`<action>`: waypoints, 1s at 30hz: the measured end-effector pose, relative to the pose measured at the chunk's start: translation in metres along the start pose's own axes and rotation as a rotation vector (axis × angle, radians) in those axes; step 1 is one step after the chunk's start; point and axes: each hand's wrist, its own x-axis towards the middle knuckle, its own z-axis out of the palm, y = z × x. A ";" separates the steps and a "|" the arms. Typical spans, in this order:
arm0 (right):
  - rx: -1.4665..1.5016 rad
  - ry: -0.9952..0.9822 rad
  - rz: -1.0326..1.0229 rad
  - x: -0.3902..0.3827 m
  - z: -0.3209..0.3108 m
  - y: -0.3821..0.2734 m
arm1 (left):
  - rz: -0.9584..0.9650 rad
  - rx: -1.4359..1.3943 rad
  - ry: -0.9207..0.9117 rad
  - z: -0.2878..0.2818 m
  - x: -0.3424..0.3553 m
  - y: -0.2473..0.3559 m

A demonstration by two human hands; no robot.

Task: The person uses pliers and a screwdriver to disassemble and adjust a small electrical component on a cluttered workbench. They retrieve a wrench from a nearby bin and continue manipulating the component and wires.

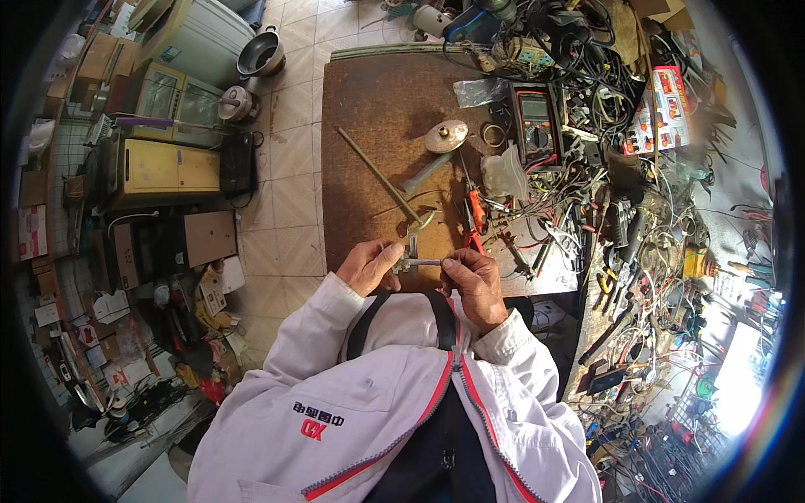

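Note:
At the near edge of the brown board, both of my hands hold a small grey metal piece with a thin rod (424, 261). My left hand (371, 267) is closed on its bulkier left end, thumb on top. My right hand (474, 281) pinches the rod's right end between thumb and fingers. Just beyond my fingers lies a long thin brass-coloured rod (377, 173) with a bent piece (427, 220) at its near end. Farther off rests a round metal plate (445, 136) with a brass-coloured centre, beside a short grey bar (428, 172).
Right of my hands lie a red-handled screwdriver (477, 211) and red-handled pliers (475, 241). A multimeter (537, 126) sits behind them, near a clear plastic bag (480, 92). Tangled wires and tools (620, 218) crowd the right side. A yellow cabinet (168, 166) stands at the left.

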 end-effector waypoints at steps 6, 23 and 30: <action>0.075 0.031 0.077 0.003 -0.007 0.003 | 0.480 0.352 0.108 0.003 0.006 -0.015; 0.185 0.016 0.108 0.010 -0.006 0.006 | 0.055 0.227 0.025 -0.004 0.016 -0.045; 0.195 0.224 0.112 0.029 -0.032 0.034 | 0.357 0.790 0.319 0.005 0.040 -0.066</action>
